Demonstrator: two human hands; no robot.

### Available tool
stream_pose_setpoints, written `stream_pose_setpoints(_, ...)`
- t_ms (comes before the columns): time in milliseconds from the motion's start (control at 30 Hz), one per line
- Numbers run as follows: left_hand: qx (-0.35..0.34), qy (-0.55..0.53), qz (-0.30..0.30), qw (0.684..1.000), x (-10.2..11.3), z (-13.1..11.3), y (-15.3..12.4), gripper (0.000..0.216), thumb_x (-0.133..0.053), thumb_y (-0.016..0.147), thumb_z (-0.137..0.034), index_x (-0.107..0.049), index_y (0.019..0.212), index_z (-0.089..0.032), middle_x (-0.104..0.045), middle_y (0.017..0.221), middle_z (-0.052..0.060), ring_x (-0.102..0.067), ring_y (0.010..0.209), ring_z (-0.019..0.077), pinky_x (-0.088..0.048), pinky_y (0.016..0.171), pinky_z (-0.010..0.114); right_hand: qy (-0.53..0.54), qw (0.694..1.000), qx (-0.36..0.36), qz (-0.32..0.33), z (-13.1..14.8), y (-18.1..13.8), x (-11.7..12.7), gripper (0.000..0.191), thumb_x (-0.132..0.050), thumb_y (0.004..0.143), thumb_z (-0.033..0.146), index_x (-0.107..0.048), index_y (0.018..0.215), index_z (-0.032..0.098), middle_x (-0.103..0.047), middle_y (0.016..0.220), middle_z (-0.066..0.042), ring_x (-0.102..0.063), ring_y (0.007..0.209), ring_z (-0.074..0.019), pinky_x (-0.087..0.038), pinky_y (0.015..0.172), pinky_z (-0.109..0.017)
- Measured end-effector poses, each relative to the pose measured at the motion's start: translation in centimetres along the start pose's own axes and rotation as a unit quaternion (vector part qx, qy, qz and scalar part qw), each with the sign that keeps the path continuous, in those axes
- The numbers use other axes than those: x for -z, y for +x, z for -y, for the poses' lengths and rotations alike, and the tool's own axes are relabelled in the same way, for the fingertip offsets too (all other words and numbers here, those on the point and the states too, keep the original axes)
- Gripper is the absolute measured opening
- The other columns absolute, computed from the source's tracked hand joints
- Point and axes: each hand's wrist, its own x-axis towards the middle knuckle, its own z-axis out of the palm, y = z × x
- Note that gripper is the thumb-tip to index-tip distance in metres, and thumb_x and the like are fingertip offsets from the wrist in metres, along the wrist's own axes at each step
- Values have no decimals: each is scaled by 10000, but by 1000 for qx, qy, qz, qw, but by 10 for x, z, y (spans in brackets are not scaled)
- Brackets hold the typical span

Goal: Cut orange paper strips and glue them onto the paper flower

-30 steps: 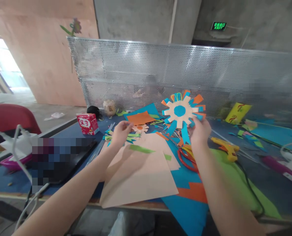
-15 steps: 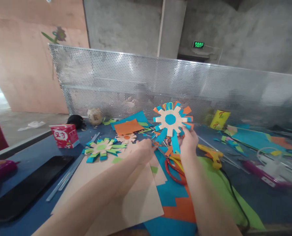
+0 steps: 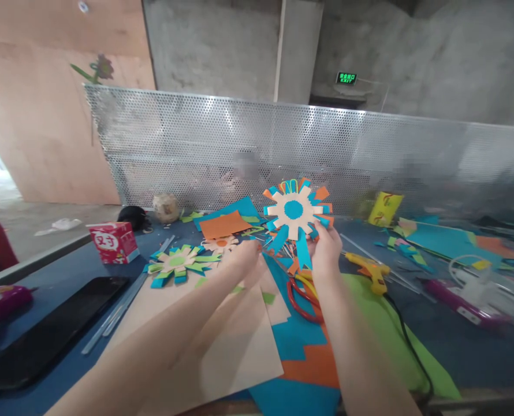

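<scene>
My right hand (image 3: 326,249) holds a layered paper flower (image 3: 299,218) upright by its lower right edge. The flower has a beige face, a blue centre, and blue and orange petals; looped paper clips sit on its top edge. My left hand (image 3: 245,259) is closed, to the left of the flower and low over the cut pieces; what its fingers pinch, if anything, is hidden. Below the flower lie scissors with red handles (image 3: 295,306). Left of my left hand rest a green-and-blue flower (image 3: 178,262) and a small beige flower with an orange centre (image 3: 219,244).
A yellow glue gun (image 3: 373,273) with a black cord lies on green sheet (image 3: 387,329) at right. Beige sheet (image 3: 222,370) covers the front. A phone (image 3: 58,323), a red box (image 3: 113,242) and a purple power strip (image 3: 469,303) stand around. Perforated metal screen (image 3: 196,144) behind.
The flower in my right hand has shifted slightly left. My left hand has also moved a little left, staying closed. The whole view has turned slightly.
</scene>
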Motion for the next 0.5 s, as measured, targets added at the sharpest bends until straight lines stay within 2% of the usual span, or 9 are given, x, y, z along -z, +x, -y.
stream_pose_setpoints(133, -13, -41, -58, 997, 36, -1, 5, 50, -664, 561, -219, -622, 588, -214, -622, 700, 45, -550, 806, 232, -372, 592, 248, 5, 1000, -12, 22, -3, -1, 0, 195, -655, 520, 203, -586, 701, 178, -611, 622, 44, -535, 490, -60, -404, 400, -151)
stream_pose_setpoints(200, -5, -58, -70, 996, 53, -1, -1, 99, -652, 581, -267, -647, 658, -206, -618, 665, 34, -557, 683, 191, -357, 528, 236, 9, 999, -20, 39, -5, -4, -1, 200, -663, 523, 200, -594, 710, 176, -617, 638, 40, -543, 506, -62, -398, 396, -147)
stream_pose_setpoints(267, 26, -126, -69, 989, 68, 0, -12, 184, -631, 613, -315, -651, 743, -187, -620, 664, 36, -549, 593, 149, -350, 487, 224, 8, 997, -32, 66, -8, -8, -3, 217, -673, 526, 201, -604, 731, 175, -626, 664, 31, -556, 532, -70, -397, 398, -146)
stream_pose_setpoints(400, 90, -330, -77, 937, 87, 7, -33, 256, -662, 601, -313, -620, 793, -149, -627, 734, 58, -568, 615, 114, -394, 525, 215, -8, 989, -61, 131, -12, -18, -8, 259, -691, 531, 214, -614, 775, 175, -638, 695, 16, -572, 561, -86, -391, 391, -151)
stream_pose_setpoints(500, 87, -429, -82, 895, 91, 16, -43, 270, -703, 564, -242, -609, 795, -138, -634, 759, 60, -588, 646, 119, -420, 568, 223, -13, 984, -79, 159, -13, -23, -10, 258, -701, 523, 221, -617, 763, 175, -639, 686, 16, -563, 538, -82, -378, 377, -151)
